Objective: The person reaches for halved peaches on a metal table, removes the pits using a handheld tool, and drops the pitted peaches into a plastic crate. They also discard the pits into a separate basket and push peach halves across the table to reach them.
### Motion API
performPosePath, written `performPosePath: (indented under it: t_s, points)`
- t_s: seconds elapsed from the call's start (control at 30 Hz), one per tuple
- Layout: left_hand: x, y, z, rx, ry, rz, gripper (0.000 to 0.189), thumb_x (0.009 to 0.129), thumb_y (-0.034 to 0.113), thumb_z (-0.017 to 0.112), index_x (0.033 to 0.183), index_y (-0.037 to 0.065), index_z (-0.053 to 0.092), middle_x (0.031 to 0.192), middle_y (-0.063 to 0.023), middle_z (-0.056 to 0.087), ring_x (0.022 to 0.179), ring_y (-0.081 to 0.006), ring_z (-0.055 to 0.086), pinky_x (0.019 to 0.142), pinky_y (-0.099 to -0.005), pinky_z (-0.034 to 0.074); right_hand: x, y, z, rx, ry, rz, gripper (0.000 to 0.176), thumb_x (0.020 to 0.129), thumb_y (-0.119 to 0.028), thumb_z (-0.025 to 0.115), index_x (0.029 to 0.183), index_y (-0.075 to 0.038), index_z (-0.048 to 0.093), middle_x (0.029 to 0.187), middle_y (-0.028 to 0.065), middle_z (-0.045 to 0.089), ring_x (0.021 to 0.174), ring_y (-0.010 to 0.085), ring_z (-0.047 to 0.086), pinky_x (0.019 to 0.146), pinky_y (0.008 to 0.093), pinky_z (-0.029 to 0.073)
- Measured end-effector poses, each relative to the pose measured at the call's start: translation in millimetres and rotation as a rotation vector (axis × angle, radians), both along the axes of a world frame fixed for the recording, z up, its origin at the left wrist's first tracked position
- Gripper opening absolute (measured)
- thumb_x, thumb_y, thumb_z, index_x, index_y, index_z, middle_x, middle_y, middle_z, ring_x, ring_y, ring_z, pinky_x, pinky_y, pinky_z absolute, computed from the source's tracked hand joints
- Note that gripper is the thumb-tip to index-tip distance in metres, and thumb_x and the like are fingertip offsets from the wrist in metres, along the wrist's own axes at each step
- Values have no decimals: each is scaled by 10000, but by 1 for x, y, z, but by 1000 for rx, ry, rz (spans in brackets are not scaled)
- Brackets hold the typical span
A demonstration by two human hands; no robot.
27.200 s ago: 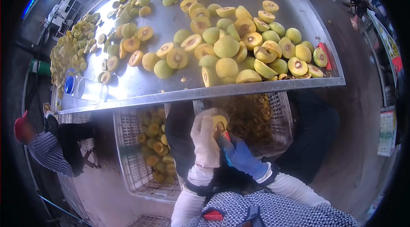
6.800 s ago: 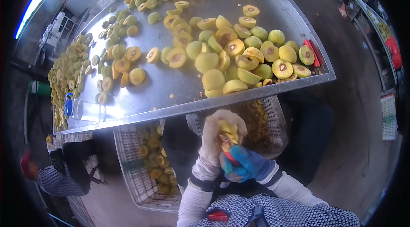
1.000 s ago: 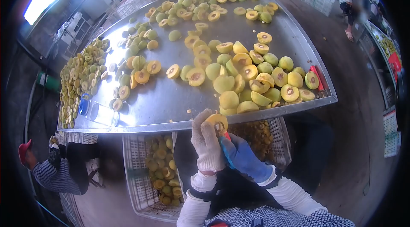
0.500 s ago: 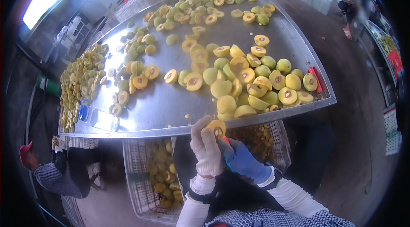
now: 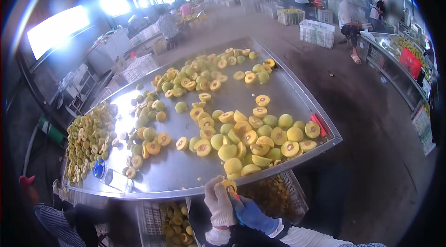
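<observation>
My left hand [image 5: 220, 206], in a whitish knit glove, is closed around a halved yellow stone fruit [image 5: 229, 185], its cut face with a brown centre showing. Pressed close beside it is my right hand [image 5: 256, 214] in a blue glove. It is closed on a small tool with a red part [image 5: 236, 196], which touches the fruit; the rest of the tool is hidden in the glove. Both hands are just below the near edge of a metal table [image 5: 186, 172]. A heap of halved yellow-green fruit [image 5: 260, 142] lies on the table just beyond them.
A water bottle with a blue cap [image 5: 111, 177] lies at the table's left, near a pile of smaller fruit pieces [image 5: 88, 138]. A red object [image 5: 319, 125] rests by the right rim. Crates of fruit [image 5: 174, 223] stand under the near edge. Another person [image 5: 55, 221] sits at left.
The view has tilted up, so the table and hands appear lower and more of the hall shows. My hands keep the fruit and tool together at the table edge.
</observation>
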State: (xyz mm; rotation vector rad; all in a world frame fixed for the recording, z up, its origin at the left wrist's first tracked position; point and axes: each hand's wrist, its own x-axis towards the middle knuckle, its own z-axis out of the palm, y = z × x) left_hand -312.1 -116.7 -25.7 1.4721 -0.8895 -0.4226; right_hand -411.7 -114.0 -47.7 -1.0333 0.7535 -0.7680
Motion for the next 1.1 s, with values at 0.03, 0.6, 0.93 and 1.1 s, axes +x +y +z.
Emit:
performPosePath:
  t_s: [0.03,0.6,0.93,1.1]
  points:
    - [-1,1,-1,10,35,-6,341,1058,309,523,1170,9,641,1072,-106,665,986,-199,623,921,-362,505,0,1,-2,22,-4,-14,406,1086,-436,500,1124,-62,652,751,-52,557,608,39,487,555,207,408]
    - [10,5,7,31,-124,-75,275,1029,211,522,1099,-19,654,1030,-161,725,923,-229,670,874,-368,526,-15,-3,4,191,-144,252,464,1074,-526,465,1001,-98,628,640,-43,504,523,54,469,490,224,382]
    - [13,13,15,70,179,-120,386,1097,326,442,1249,25,631,1213,-93,617,1095,-189,585,968,-332,479,-7,-13,-7,54,-47,206,348,1099,-329,504,1190,-26,648,930,0,638,845,69,548,756,244,481]
    - [10,15,3,28,295,-156,404,1079,341,460,1266,18,617,1193,-85,616,1098,-196,587,994,-341,469,-10,-5,0,37,-21,139,305,1096,-282,526,1102,-6,657,886,-2,620,833,75,513,763,261,468]
